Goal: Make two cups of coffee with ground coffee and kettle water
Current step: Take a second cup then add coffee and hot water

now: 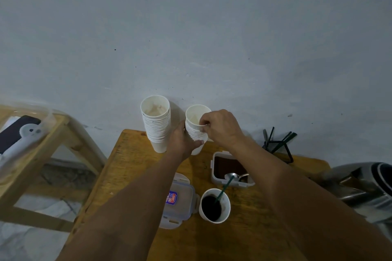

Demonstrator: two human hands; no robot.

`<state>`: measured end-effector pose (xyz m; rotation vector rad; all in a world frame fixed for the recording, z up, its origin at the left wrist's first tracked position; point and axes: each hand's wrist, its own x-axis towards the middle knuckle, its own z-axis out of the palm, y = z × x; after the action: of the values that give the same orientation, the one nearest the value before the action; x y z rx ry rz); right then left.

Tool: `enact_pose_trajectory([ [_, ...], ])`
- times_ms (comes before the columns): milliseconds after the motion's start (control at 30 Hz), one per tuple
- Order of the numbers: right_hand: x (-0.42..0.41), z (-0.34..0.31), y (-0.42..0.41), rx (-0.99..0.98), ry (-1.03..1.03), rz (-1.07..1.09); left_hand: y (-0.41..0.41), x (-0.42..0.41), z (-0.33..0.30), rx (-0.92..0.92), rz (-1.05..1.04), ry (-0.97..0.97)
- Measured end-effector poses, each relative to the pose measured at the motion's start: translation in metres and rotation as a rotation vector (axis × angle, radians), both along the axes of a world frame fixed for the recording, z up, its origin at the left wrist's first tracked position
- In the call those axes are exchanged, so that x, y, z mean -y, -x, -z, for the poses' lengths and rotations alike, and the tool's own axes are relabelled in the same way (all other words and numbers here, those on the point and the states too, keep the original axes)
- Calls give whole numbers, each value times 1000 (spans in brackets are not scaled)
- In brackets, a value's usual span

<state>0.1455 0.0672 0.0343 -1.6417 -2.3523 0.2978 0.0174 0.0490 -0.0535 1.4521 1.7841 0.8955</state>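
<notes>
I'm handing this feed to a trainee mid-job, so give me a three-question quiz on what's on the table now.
1. True or false: the full cup holds dark coffee and a green stirrer.
2. What does the right hand pinch?
A. the spoon
B. the top cup's rim on the right stack
C. the lid
3. Fill in: the left hand grips the side of the right ____.

Key:
1. True.
2. B. The spoon lies in the open coffee tub, and the lid lies on the table.
3. stack. The left stack stands untouched.
</notes>
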Motion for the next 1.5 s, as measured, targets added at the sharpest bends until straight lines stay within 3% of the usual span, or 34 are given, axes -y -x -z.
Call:
enact_pose_trajectory([
  [267, 11, -31, -19, -197, -136, 27, -4, 6, -8, -49, -18, 52],
  [567, 48, -38, -73, -304, -122, 163, -19, 24, -22, -119, -40, 411],
  [767, 55, -35, -79, -361, -108, 189, -30, 38, -39, -96, -20, 353],
  [1033, 44, -27, -30, -383, -128, 135, -8, 51, -49, 1, -80, 304],
  [1200, 29, -46, -8, -288, -203, 116, 10, 49, -46, 65, -146, 287],
  [1500, 15, -22, 14, -176, -28, 100, 42, 50, -33, 108, -250, 360],
])
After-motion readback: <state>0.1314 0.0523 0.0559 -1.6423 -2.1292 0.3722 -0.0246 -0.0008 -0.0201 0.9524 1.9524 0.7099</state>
